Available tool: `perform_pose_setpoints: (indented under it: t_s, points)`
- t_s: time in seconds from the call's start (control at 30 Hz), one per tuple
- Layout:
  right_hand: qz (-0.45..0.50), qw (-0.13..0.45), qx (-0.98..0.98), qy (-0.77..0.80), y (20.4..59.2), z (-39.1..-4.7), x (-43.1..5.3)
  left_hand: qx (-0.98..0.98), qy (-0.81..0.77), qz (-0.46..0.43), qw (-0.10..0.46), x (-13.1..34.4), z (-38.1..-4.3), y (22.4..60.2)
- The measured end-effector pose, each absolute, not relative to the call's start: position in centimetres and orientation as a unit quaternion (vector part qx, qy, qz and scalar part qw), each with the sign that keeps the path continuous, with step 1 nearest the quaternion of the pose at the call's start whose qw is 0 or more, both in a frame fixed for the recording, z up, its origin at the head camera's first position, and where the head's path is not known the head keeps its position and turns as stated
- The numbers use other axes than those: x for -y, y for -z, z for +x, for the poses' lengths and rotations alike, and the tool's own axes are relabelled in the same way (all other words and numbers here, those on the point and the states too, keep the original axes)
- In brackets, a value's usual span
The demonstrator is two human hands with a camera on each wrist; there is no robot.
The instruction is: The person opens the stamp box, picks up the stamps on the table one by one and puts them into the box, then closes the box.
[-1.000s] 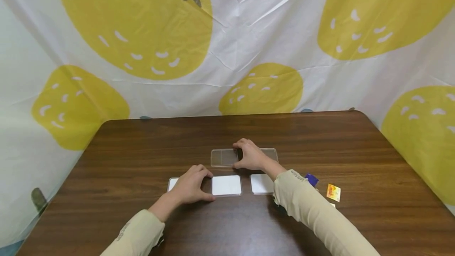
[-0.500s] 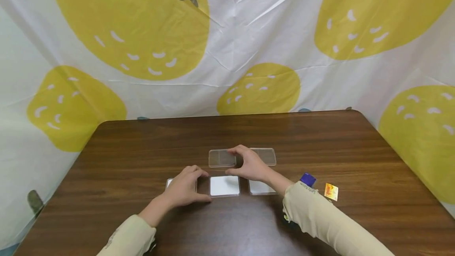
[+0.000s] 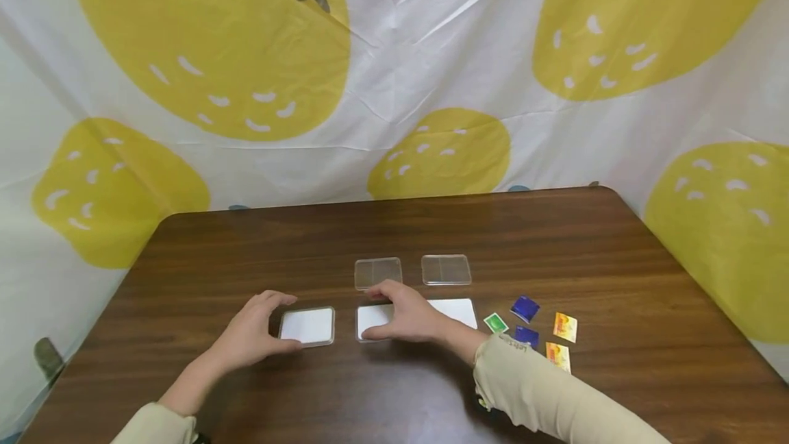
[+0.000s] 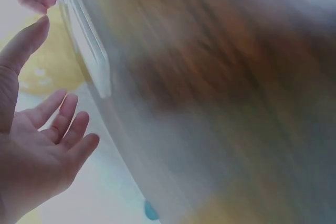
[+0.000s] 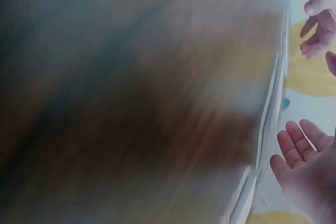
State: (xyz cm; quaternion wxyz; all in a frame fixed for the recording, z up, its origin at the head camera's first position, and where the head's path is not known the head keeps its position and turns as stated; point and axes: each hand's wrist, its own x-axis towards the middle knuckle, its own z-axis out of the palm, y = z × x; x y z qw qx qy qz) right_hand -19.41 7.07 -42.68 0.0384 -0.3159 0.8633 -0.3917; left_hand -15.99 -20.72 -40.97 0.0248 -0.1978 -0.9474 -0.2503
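My left hand (image 3: pixel 255 327) spreads its thumb and fingers beside the left one of the flat clear cases, a case with a white insert (image 3: pixel 308 326). Nothing is held in it, and the left wrist view shows its fingers loosely extended. My right hand (image 3: pixel 409 314) hovers over or touches the middle white-filled case (image 3: pixel 370 314), covering part of it; contact is unclear. Its fingers look relaxed and lightly bent in the right wrist view. Another white-filled case (image 3: pixel 456 310) lies partly behind that hand. Farther back are two clear flat pieces, a left one (image 3: pixel 377 271) and a right one (image 3: pixel 446 270).
Right of the cases lie small square packets: a green one (image 3: pixel 496 323), a blue one (image 3: pixel 525 309), a second blue one (image 3: pixel 526 336), and orange-yellow ones (image 3: pixel 565 327). The brown table (image 3: pixel 296 238) ends at a lemon-print cloth (image 3: pixel 394 74).
My right hand has come back from the clear pieces toward the middle white-filled case. The left hand has shifted left, uncovering the left case. More packets show past the right sleeve.
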Motion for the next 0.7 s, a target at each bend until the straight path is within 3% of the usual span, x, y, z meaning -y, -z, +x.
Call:
perform_pose_setpoints:
  t_s: [0.7]
  points:
    - [-0.366, -0.002, -0.903, 0.226, 43.1, -19.9, -1.1, 0.956, 0.227, -0.184, -0.007, 23.0, -16.1, 42.3]
